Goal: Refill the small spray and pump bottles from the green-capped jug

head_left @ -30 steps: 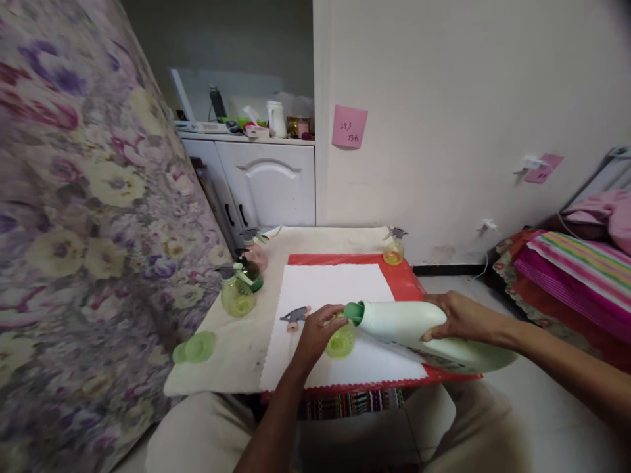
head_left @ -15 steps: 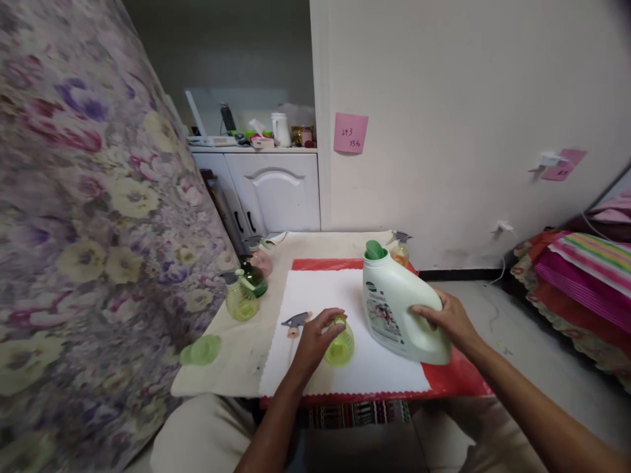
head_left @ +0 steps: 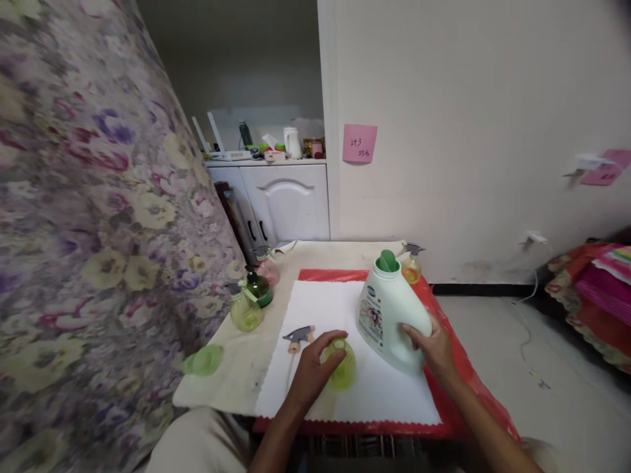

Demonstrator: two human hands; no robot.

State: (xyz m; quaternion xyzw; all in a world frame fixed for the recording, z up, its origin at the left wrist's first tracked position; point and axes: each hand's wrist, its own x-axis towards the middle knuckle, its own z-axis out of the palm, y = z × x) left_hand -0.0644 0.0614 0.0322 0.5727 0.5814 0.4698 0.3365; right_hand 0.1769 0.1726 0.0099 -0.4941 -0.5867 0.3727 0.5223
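Observation:
My left hand (head_left: 320, 364) curls its fingers around the neck of a small yellow-green bottle (head_left: 344, 373) that has no spray head on it. The bottle stands on a white sheet (head_left: 328, 302). To its right, my right hand (head_left: 434, 345) grips the handle of a large pale green detergent jug (head_left: 389, 318), whose mouth is uncapped and shows a green pouring spout (head_left: 387, 261). Whether the jug's base touches the sheet, I cannot tell. Left of my left hand lies a grey and peach trigger spray head (head_left: 298, 336) with a thin tube.
Along the table's left side stand a yellow-green spray bottle (head_left: 245, 314), a dark green pump bottle (head_left: 259, 289) and a pink spray bottle (head_left: 269, 269). A light green cap-like piece (head_left: 203, 360) lies nearer. An orange-tinted spray bottle (head_left: 411, 270) stands behind the jug.
The jug has shifted left over the sheet and turned a little, with my right hand still on its handle. My left hand stays at the small bottle. The whole view has shifted slightly.

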